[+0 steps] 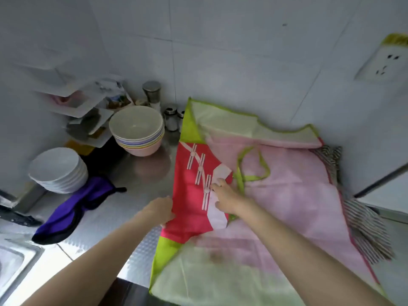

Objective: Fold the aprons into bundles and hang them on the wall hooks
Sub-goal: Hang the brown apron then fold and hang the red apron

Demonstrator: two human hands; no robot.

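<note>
Pink and lime-green, our thin fabric apron (276,195) lies spread over the steel bench (141,180) in the centre and right of the frame, its red front panel folded over on the left. Our left hand (160,209) grips the panel's left edge, fingers curled round it. Our right hand (225,196) presses on the panel with fingers fairly straight. A purple cloth (75,208) lies at lower left, below stacked white plates (59,171) and pastel bowls (138,131).
</note>
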